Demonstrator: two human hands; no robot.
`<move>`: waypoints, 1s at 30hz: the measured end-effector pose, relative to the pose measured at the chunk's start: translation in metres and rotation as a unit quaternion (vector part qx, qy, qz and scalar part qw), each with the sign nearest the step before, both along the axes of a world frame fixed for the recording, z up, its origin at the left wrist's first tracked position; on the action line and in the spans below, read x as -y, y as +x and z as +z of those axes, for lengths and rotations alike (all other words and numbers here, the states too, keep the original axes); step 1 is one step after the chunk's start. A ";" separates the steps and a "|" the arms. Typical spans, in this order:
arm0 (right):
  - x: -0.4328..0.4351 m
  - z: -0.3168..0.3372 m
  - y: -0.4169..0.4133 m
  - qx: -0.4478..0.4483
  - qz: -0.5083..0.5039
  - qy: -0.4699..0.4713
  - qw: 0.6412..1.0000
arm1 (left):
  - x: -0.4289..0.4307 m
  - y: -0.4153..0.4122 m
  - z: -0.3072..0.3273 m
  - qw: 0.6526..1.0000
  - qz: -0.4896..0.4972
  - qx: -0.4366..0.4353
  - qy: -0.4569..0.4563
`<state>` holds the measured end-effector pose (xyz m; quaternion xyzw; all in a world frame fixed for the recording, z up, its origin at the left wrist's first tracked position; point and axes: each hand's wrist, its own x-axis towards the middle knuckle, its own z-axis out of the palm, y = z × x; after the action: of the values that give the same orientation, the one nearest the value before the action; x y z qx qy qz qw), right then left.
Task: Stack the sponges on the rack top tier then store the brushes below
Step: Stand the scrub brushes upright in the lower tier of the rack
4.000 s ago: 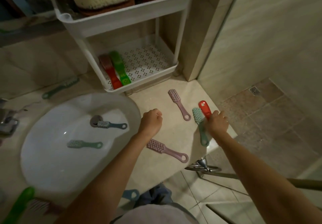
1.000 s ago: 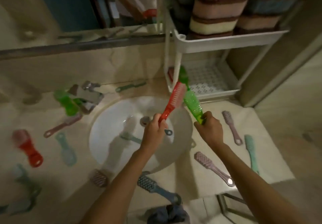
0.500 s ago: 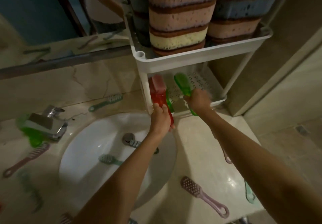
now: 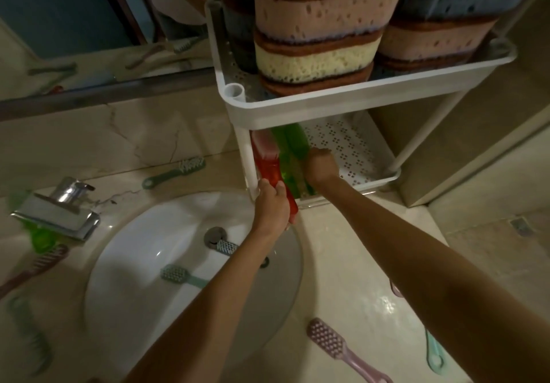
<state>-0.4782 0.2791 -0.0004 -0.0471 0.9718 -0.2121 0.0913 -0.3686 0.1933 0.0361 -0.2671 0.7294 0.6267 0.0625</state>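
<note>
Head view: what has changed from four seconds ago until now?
The left grip took a red brush and the right grip a green brush; both carried them into the rack's lower tier, where they hold them. Sponges and sink brushes stayed.

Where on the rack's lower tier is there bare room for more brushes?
Free: the floor of the lower tier between the right hand and the right post. Crowded: its left end, with the red brush in the left hand and the green brush in the right.

A white sink [image 4: 143, 251] sits in a beige marble counter [image 4: 357, 263], with a chrome tap [image 4: 59, 213] behind it. A mirror [image 4: 59, 10] hangs above, and the light is dim.
</note>
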 end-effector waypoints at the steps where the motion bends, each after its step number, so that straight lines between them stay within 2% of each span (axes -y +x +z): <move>1: -0.002 -0.001 0.001 0.000 -0.002 -0.002 1.000 | 0.000 0.000 -0.001 1.000 -0.001 0.001 0.000; 8: -0.003 -0.006 0.012 0.024 0.049 0.008 0.998 | -0.002 0.004 -0.003 0.999 -0.005 0.008 0.031; 16: -0.009 -0.002 0.012 0.022 0.005 -0.003 1.000 | -0.004 0.005 0.002 0.997 0.021 0.017 0.074; 27: -0.017 -0.001 0.010 0.016 0.026 0.003 1.000 | -0.001 0.008 0.014 0.990 0.034 0.039 0.130; 30: -0.021 0.002 0.013 -0.027 0.007 -0.036 0.999 | -0.002 0.009 0.024 0.986 0.035 0.045 0.157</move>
<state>-0.4649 0.2998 0.0019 -0.0625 0.9652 -0.2453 0.0650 -0.3597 0.1951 0.0600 -0.3070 0.6091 0.7223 0.1145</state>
